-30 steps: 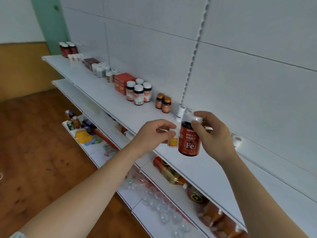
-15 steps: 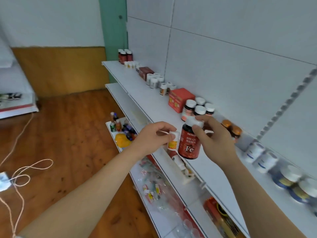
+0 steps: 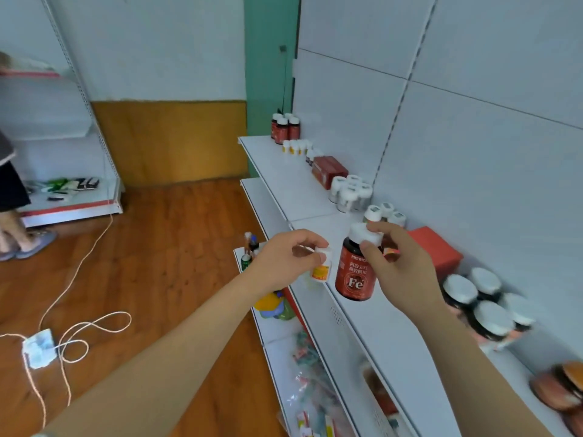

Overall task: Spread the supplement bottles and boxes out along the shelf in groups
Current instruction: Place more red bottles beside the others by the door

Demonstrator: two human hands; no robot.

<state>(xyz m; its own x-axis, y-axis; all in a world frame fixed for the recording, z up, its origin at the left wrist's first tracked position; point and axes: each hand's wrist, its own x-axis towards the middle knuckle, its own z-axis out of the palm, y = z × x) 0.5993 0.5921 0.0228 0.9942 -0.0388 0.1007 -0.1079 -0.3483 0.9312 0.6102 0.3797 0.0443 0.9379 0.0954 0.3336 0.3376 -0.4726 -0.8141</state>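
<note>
Two hands carry stock: left hand pinching a small white bottle, right hand gripping the red "Fe" bottle; set each beside its matching far group.

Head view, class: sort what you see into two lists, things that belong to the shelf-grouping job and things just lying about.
Job:
- red Fe bottle, held by the right hand
- small white bottle, held by the left hand
- top shelf
- red box
- white-capped jars

Lying about:
- white cable on the floor
- yellow item on a lower shelf
</note>
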